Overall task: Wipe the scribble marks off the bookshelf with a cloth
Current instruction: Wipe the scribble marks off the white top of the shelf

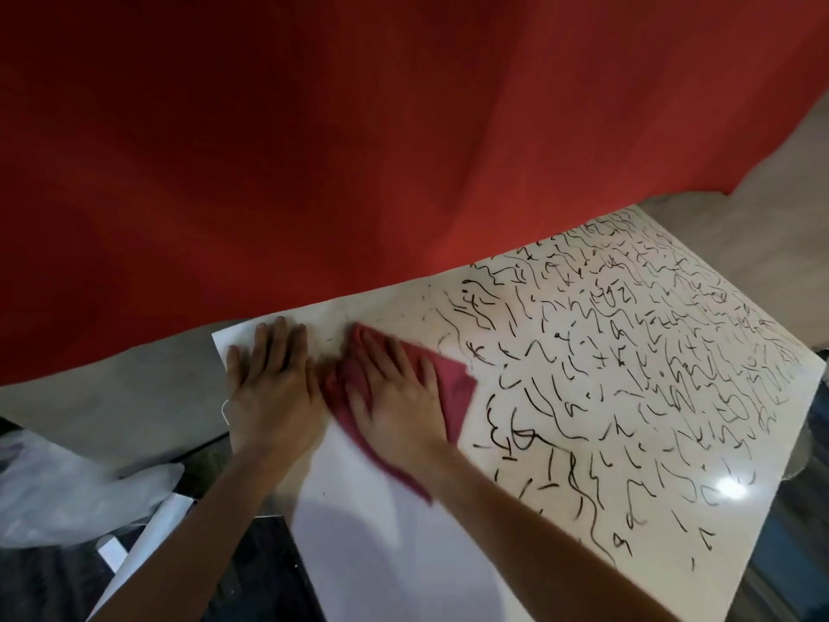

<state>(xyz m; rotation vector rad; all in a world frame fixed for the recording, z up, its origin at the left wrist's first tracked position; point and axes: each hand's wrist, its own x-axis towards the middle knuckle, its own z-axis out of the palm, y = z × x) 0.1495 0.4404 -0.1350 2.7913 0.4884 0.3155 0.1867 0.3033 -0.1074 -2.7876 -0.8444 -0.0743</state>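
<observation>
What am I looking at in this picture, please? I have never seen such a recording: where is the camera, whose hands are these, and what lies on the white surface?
There is no machine here: a person works with two bare hands. The one picture comes from a camera worn on the person's head, looking forward and down, so the arms enter from below. The white surface is a panel of the bookshelf. Black scribble marks cover its right part, while the part near the hands is bare. The left hand lies flat on the panel and holds nothing. The right hand presses a red cloth against the panel with straight fingers, beside the marks. What the large red fabric above is, I cannot tell. Clear plastic lies at the lower left.
</observation>
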